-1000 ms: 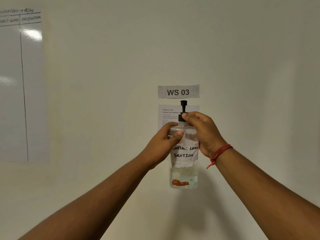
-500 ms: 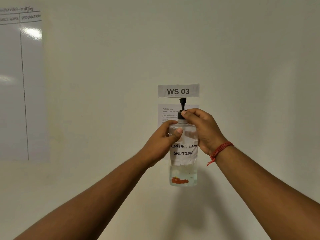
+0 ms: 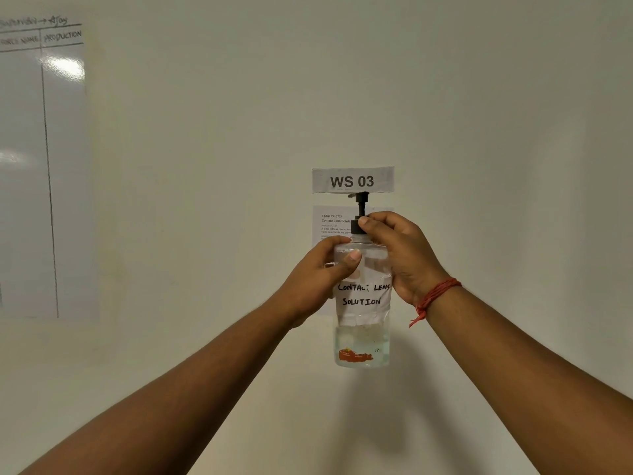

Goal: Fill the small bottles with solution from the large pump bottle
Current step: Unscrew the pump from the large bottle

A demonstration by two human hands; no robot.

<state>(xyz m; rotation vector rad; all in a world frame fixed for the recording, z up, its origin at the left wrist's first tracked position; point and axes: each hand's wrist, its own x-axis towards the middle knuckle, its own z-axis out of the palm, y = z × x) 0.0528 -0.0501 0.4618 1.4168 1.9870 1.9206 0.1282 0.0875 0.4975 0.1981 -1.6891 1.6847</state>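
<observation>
Two bare forearms reaching up from the lower corners toward the middle. Left hand (image 3: 318, 279) wrapped round the clear shoulder of the large pump bottle (image 3: 362, 323), thumb laid across its front, grip curled firmly on the body. Right hand (image 3: 400, 255) beside it, a red thread bracelet (image 3: 434, 298) on the wrist, fingers curled and pinching the black collar of the pump head (image 3: 360, 210) at the neck. Bottle held upright in the air between both hands, nozzle pointing left, a white handwritten label reading "CONTACT LENS SOLUTION" across its middle, clear liquid low in the base with an orange-red mark near the bottom. Behind it, on the pale wall (image 3: 342, 80), a printed task sheet (image 3: 329, 224) partly hidden by the bottle, and above that a paper sign (image 3: 352, 180) marked "WS 03". Far left, a glossy whiteboard (image 3: 41, 166) with ruled columns and handwritten headings.
</observation>
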